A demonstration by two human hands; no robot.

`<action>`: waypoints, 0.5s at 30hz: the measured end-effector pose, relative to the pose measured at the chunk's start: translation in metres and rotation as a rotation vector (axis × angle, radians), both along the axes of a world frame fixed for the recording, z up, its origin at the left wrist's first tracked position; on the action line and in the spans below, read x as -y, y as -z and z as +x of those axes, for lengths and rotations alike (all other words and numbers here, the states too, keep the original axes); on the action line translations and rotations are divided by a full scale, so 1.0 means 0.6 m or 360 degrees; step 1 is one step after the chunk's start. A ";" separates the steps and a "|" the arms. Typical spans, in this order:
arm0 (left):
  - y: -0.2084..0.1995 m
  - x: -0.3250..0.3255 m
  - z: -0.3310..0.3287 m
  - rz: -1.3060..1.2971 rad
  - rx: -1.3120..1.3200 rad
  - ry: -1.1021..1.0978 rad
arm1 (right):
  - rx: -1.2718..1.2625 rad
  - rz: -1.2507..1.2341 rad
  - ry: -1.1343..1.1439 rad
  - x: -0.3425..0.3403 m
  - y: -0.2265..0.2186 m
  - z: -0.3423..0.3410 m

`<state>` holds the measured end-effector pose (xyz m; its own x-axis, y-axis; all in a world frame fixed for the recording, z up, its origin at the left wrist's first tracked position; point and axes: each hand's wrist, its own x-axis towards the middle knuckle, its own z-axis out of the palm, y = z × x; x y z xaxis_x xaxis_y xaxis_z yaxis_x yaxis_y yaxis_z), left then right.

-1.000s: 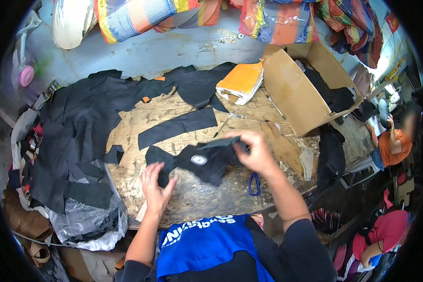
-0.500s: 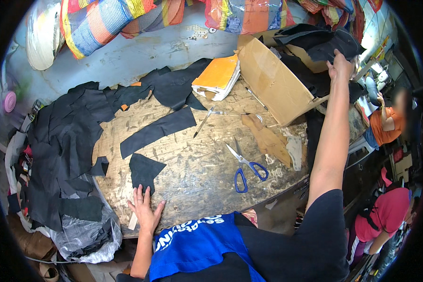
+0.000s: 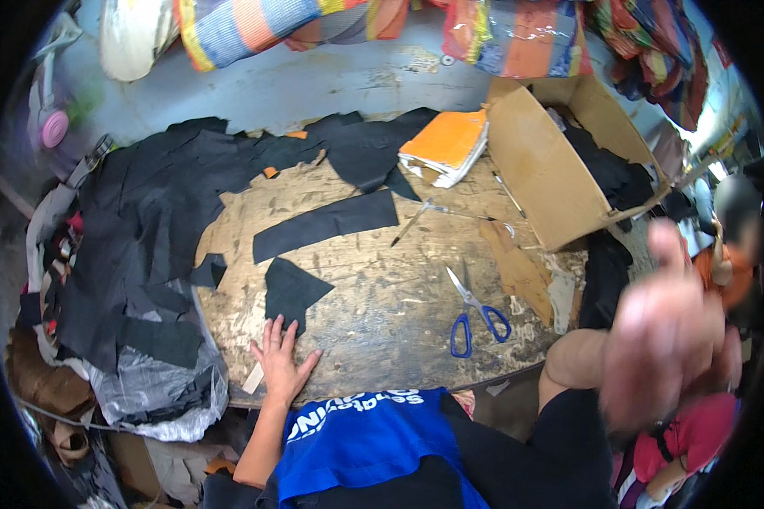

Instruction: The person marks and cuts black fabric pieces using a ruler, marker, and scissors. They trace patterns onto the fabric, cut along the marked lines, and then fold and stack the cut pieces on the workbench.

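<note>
My left hand [image 3: 283, 363] lies flat on the worn wooden table [image 3: 382, 305], fingers spread, its fingertips on the lower edge of a small angular black piece of leather-like material [image 3: 293, 287]. Beyond that piece is a long black strip [image 3: 327, 226] of similar material. Raised at the right, close to the camera, my right hand [image 3: 666, 339] is smeared by motion; its fingers cannot be made out, and I see no material in it. Blue-handled scissors [image 3: 479, 322] rest with blades parted between my hands. An open cardboard box [image 3: 543, 161] at the back right holds black pieces [image 3: 607, 170].
Black sheets [image 3: 144, 229] cover the table's left and back. An orange-covered pad [image 3: 446, 148], a pen [image 3: 412, 222] and brown scraps [image 3: 515, 267] lie near the box. A clear plastic bag [image 3: 165, 394] bulges at the left edge. Other people [image 3: 692, 441] are at the far right.
My right hand has come back from above the box toward the camera, and the black material it held no longer shows in it. My left hand stays on the small piece. The view has shifted.
</note>
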<state>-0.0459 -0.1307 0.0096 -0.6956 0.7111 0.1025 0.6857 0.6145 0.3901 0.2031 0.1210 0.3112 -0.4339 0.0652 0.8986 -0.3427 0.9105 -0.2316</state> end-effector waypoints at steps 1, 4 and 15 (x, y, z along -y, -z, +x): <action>0.000 0.000 0.000 0.0003 0.0002 0.0003 | 0.0210 -0.0049 -0.0144 0.029 -0.014 0.001; 0.000 0.001 0.000 -0.0008 0.0002 0.0002 | 0.0666 -0.0156 -0.0528 0.085 -0.029 0.000; 0.002 -0.012 -0.022 -0.0067 0.0048 0.0191 | -0.0133 -0.0090 -0.0358 0.116 0.098 -0.053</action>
<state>-0.0591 -0.1233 0.0087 -0.6076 0.7926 0.0513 0.7437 0.5450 0.3873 0.1713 0.0513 0.2526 -0.3677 0.0267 0.9296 -0.5556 0.7953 -0.2426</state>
